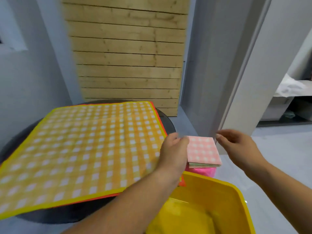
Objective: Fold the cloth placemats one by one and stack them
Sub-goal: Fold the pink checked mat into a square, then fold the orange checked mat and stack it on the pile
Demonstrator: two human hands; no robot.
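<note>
Yellow plastic tub (228, 191) sits nearest, on the right. Just past it, the folded pink-check placemat (203, 152) tops a small stack, flat and squarish, with no obvious long side. The left hand (173, 149) curls at its left edge, too blurry to call a pinch. The right hand (236, 146) hovers just right, fingers loosely spread. The orange-check placemat (84, 149) lies open across the round dark desk (167, 122), left.

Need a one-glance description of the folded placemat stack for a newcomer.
Find the round dark table under the big yellow checked placemat. Just past its right edge, between the left hand and right hand, sits a small square stack. It alone is folded, topped in pink-and-white check.
</note>
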